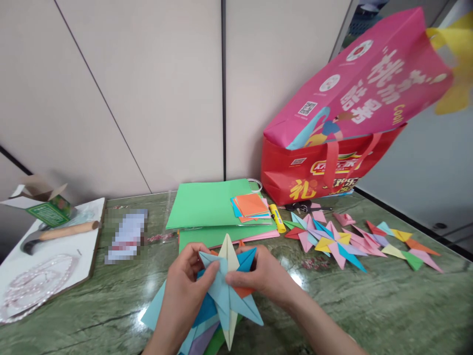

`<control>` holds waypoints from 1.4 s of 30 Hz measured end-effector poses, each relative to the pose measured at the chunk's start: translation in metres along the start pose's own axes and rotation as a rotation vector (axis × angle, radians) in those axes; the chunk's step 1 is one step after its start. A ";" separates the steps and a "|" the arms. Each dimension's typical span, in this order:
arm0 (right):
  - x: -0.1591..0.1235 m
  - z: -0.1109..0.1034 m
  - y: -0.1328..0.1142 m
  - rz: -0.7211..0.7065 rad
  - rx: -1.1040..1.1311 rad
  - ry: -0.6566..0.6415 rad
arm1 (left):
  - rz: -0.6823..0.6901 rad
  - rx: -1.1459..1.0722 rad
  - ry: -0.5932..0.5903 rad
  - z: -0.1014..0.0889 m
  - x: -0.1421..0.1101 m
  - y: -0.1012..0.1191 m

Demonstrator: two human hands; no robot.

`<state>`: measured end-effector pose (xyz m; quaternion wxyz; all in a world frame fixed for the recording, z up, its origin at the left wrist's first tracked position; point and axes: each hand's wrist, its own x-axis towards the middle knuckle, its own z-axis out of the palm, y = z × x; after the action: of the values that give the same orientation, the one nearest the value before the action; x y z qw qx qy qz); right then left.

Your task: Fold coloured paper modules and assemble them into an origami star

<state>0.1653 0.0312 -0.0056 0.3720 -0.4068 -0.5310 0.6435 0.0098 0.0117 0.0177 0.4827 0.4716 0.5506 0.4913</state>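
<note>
Between my two hands I hold a folded paper star (226, 291) with light blue, cream, blue and orange points. My left hand (190, 276) pinches its upper left side, thumb on the light blue paper. On the right side, my right hand (264, 271) grips it with the thumb near the middle, over the blue and orange parts. Below the star lie coloured papers (207, 333) in blue, purple and green, partly hidden by my hands. Several finished-looking paper stars (328, 236) rest on the green marbled table to the right.
Green sheets (210, 202) lie at the back with small coloured squares (251, 204) on top. A yellow glue stick (277, 218) is beside them. Red and pink bags (295, 172) stand at back right. At left, a white board (83, 251) carries a hammer-like tool (66, 231), beads and a box.
</note>
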 end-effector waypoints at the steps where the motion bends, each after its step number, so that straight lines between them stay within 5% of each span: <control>1: 0.000 0.000 0.000 -0.001 0.003 0.001 | 0.003 0.008 0.003 0.001 -0.001 0.001; 16: 0.000 -0.004 0.000 -0.010 0.007 -0.018 | -0.021 0.103 -0.165 -0.010 0.002 0.001; 33: 0.000 -0.004 0.002 -0.016 0.037 -0.065 | -0.029 0.129 -0.120 -0.009 0.002 0.001; 42: 0.001 -0.006 0.001 0.000 -0.114 -0.108 | 0.106 0.392 -0.186 -0.017 0.005 0.007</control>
<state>0.1701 0.0341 -0.0074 0.3189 -0.3920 -0.5861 0.6333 -0.0073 0.0158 0.0252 0.4041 0.6279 0.5633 0.3537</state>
